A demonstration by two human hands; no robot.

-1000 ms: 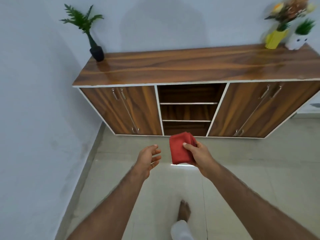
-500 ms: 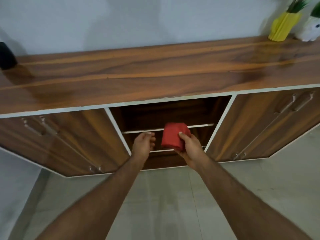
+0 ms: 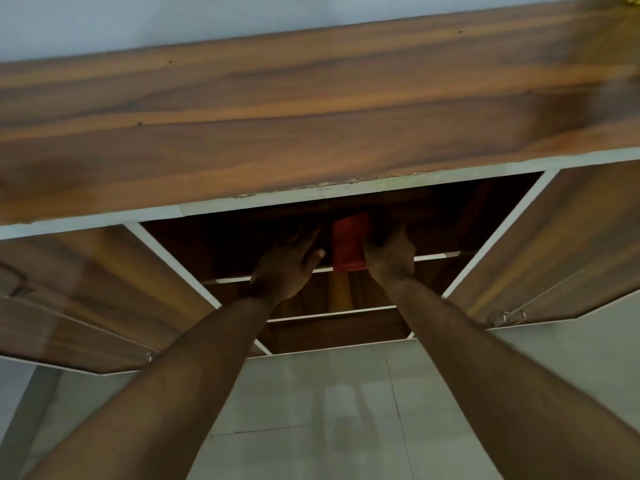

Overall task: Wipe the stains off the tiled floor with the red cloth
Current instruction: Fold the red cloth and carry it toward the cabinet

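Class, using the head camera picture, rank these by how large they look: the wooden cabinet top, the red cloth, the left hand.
1. Wooden cabinet top, by far the largest.
2. Left hand.
3. Red cloth, though the right hand hides part of it, so this is less certain.

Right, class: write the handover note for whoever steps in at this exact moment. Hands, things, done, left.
Right hand: its grip is on the red cloth, inside the top open compartment of the wooden cabinet.
Left hand: open, fingers extended beside the cloth, holding nothing.
Tiled floor: in view below the cabinet; stains too faint to judge.
Done: cloth in hand.
Left: take the cloth to the floor and wipe the stains.
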